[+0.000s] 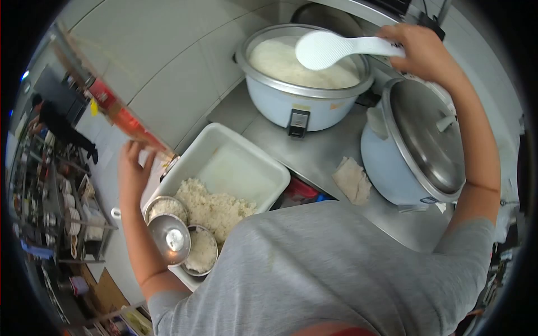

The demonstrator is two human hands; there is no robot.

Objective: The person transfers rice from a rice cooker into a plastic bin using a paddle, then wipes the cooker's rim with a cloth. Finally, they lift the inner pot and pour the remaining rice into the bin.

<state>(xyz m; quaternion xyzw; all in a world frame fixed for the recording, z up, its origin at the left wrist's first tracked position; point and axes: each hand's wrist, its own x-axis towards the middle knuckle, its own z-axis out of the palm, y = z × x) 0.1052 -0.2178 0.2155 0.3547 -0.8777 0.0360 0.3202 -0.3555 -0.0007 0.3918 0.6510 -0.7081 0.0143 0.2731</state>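
My right hand point(417, 51) grips the handle of a white rice paddle point(324, 50), whose blade hangs over an open light-blue rice cooker point(305, 101) filled with white rice point(280, 63). At the left, my left hand point(136, 159) is raised beside the rim of a white tub point(218, 137), its fingers bent and partly apart, with nothing visible in them. Cooked rice point(210, 207) lies in the tub's near left part. Two metal bowls of rice and an empty metal bowl point(170, 238) sit at that same end.
A second light-blue cooker point(386, 157) with a metal lid point(428, 131) stands at the right. A crumpled cloth point(352, 180) lies on the steel counter point(330, 147). Far left, a person in dark clothes point(61, 126) stands near shelves with dishes point(73, 215).
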